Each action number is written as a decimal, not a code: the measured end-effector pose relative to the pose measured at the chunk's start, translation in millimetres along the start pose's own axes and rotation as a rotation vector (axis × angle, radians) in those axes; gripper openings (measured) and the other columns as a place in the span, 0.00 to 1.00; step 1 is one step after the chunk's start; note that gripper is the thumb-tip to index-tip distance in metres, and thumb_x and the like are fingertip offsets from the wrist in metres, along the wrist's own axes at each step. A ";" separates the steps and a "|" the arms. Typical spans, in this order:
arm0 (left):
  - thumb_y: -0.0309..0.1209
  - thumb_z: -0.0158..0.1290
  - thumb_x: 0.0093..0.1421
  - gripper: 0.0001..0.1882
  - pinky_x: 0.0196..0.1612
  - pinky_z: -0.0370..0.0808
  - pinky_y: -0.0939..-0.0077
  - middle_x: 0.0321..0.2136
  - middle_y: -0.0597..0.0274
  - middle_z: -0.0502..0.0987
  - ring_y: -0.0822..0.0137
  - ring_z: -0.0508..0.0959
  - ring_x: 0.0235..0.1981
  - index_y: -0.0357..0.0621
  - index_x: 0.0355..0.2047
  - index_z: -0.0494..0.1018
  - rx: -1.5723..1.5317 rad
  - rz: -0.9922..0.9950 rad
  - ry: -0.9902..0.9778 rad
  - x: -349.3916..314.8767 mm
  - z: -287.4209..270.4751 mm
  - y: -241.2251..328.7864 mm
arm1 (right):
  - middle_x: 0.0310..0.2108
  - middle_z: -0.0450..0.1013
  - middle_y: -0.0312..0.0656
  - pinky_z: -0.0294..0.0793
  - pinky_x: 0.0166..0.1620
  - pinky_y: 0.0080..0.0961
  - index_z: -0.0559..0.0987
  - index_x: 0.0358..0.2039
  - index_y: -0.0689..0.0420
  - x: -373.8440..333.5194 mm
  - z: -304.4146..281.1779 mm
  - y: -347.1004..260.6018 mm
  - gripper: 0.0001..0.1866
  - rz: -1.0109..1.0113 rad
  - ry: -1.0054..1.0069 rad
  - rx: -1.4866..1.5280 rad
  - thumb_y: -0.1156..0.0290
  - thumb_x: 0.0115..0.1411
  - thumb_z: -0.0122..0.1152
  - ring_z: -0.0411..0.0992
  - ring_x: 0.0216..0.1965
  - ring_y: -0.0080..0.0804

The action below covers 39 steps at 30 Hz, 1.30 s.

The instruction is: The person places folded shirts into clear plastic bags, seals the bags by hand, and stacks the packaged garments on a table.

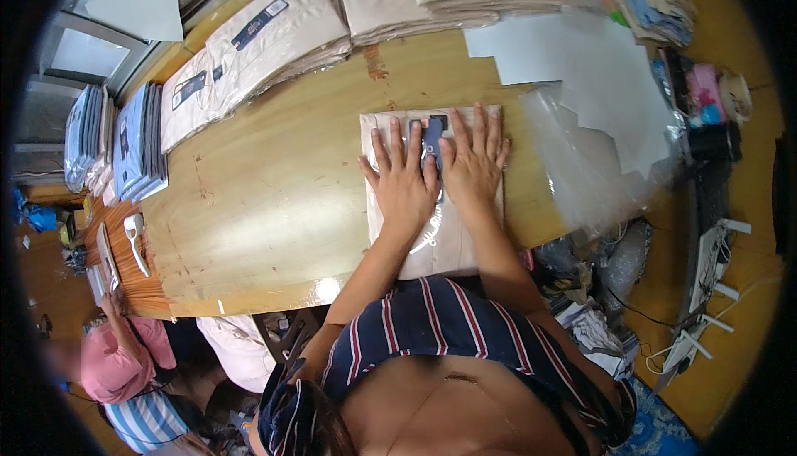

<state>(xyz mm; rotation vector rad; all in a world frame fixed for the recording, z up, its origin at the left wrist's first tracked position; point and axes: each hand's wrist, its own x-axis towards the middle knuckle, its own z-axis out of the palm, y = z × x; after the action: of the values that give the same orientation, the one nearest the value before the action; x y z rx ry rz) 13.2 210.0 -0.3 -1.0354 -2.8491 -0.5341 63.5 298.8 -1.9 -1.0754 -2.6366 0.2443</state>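
Your striped sleeveless top (448, 323) fills the bottom of the view, both forearms reaching up from it onto the counter (266, 207). Left hand (404, 180) lies flat, fingers spread apart, palm down on the folded beige garment (440, 244) just in front of you. Right hand (475, 160) is flat too, fingers apart, pressing the same garment right beside the left, thumbs nearly touching. Nothing is gripped by either hand. A dark blue tag (432, 136) sits on the garment between your two hands near its far edge. Right of the garment, a clear plastic bag (581, 174) lies on the counter, partly over white sheets (564, 62). Farther out, stacks of folded beige garments (266, 41) run along the far side. At far left sit blue folded stacks (137, 141). Another person in pink (116, 356) is at lower left.
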 end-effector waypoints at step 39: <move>0.39 0.45 0.51 0.28 0.49 0.54 0.53 0.50 0.50 0.57 0.51 0.56 0.51 0.49 0.51 0.54 0.009 0.174 -0.113 18.1 7.6 -34.2 | 0.56 0.45 0.45 0.33 0.54 0.52 0.60 0.51 0.48 11.9 20.2 1.7 0.26 -0.049 -0.111 -0.003 0.53 0.52 0.40 0.42 0.56 0.45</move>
<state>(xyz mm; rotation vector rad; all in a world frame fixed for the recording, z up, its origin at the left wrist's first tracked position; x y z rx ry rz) -21.9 199.2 -14.5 -1.3361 -2.8148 -0.4612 50.0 307.4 -19.1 -1.0242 -2.7581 0.2977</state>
